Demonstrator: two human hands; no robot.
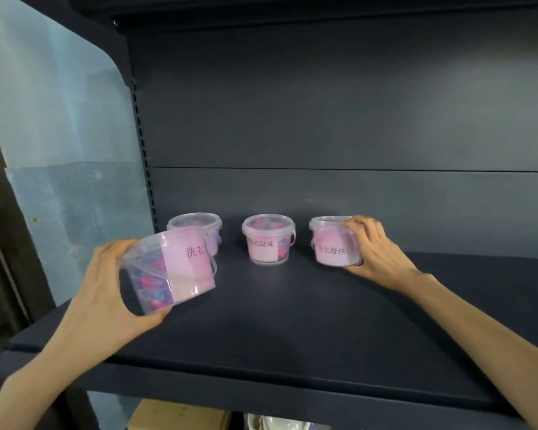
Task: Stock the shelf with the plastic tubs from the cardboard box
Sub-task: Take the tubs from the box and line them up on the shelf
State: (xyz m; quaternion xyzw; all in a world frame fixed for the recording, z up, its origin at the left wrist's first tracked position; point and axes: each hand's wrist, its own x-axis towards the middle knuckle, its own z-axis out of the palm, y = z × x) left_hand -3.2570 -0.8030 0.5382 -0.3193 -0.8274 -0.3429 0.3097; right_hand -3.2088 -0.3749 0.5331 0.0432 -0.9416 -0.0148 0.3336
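- Head view: left grip wraps a tilted tub over the shelf, front left, just before the rear-left tub.
- Right grip curls round the right tub, which stands on the shelf near the middle tub.
- Risk: set down aslant, the tilted tub may topple or knock the rear-left tub.
- Tubs: clear plastic, lidded, pink labels, coloured contents.

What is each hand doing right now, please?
Left hand: closed, holding a tilted tub.
Right hand: closed around the rightmost tub on the shelf.
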